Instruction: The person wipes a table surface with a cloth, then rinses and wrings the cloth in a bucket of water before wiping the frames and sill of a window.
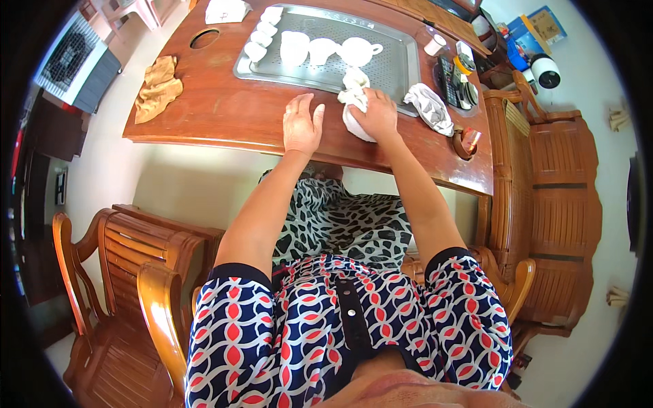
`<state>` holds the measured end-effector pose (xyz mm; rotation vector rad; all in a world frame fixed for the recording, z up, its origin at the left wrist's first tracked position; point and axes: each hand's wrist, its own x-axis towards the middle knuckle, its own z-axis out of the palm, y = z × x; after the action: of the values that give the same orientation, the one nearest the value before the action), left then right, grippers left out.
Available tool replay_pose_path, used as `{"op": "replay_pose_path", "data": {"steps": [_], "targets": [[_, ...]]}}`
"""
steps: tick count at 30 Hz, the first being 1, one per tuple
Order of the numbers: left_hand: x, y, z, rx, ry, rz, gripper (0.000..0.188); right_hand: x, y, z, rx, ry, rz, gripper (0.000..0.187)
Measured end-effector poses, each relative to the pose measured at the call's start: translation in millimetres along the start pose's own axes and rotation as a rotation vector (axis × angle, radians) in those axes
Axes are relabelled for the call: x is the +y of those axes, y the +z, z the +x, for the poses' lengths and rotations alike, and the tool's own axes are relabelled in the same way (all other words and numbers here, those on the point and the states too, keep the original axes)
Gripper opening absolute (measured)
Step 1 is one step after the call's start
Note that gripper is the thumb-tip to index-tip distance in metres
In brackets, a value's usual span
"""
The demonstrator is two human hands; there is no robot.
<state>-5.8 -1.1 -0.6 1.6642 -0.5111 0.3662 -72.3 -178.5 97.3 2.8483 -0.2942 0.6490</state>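
My left hand (pixel 302 125) rests near the table's front edge, fingers stretched out and nothing in it. My right hand (pixel 376 117) is closed over a bunched white cloth (pixel 356 96), which spreads from the tray's near rim toward the table edge. Just beyond my hands lies a silver metal tea tray (pixel 292 80) with a perforated top. On it stand several small white cups (pixel 264 34) in a row at the left, a larger white vessel (pixel 294 49), a white pitcher (pixel 322 51) and a white handled cup or pot (pixel 358 52).
A crumpled tan cloth (pixel 158 88) lies at the table's left. Right of the tray are a grey-white cloth (pixel 430 109), a dark remote control (pixel 448 80) and a round brown dish (pixel 465 145). Wooden chairs (pixel 146 251) and a wooden bench (pixel 558 217) flank the table.
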Motion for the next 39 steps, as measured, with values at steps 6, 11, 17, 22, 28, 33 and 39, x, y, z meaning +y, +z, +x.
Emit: {"op": "replay_pose_path", "data": {"steps": [6, 11, 17, 22, 28, 33, 39], "targets": [[1, 6, 3, -0.115, 0.108, 0.092, 0.042, 28, -28, -20, 0.032, 0.091, -0.046, 0.055], [25, 25, 12, -0.270, 0.177, 0.285, 0.063, 40, -41, -43, -0.026, 0.024, 0.092, 0.065], [115, 83, 16, -0.683, 0.443, 0.323, 0.085, 89, -71, -61, 0.159, 0.277, 0.543, 0.040], [111, 96, 7, -0.688, 0.392, 0.204, 0.082, 90, -72, -100, 0.222, 0.183, 0.165, 0.035], [65, 44, 17, -0.666, 0.366, 0.263, 0.070, 87, -81, -104, 0.177, 0.199, 0.109, 0.032], [-49, -72, 38, -0.490, 0.083, 0.399, 0.073, 85, -82, -104, 0.126, 0.202, 0.034, 0.030], [-182, -204, 70, -0.248, -0.323, 0.817, 0.076, 79, -83, -101, 0.105, 0.168, -0.024, 0.033]]}}
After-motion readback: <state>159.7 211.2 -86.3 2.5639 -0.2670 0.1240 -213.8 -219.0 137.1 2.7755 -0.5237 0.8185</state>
